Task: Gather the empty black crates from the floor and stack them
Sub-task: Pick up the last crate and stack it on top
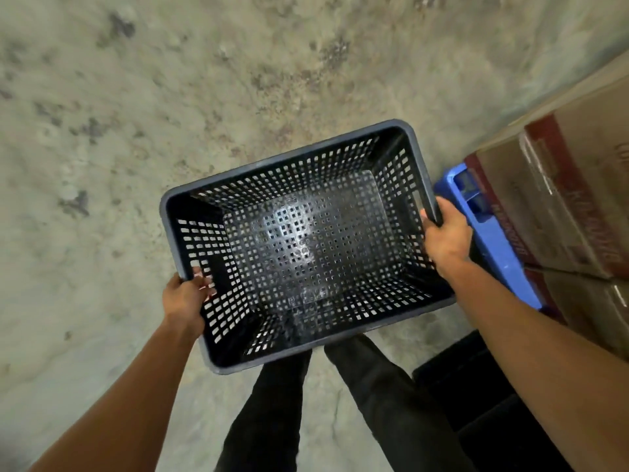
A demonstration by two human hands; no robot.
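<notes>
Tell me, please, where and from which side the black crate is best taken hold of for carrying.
Take the black crate at its two short ends, one hand from each side, with a grip through the handle slot under the rim. The slots sit opposite each other, so the load balances and the crate stays level. The left hand and right hand hold it there now.

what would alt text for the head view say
Seen from above, two bare hands, left hand and right hand, hold an empty black perforated crate by its short ends above a stained concrete floor. Cardboard boxes on a blue pallet sit at right.
</notes>
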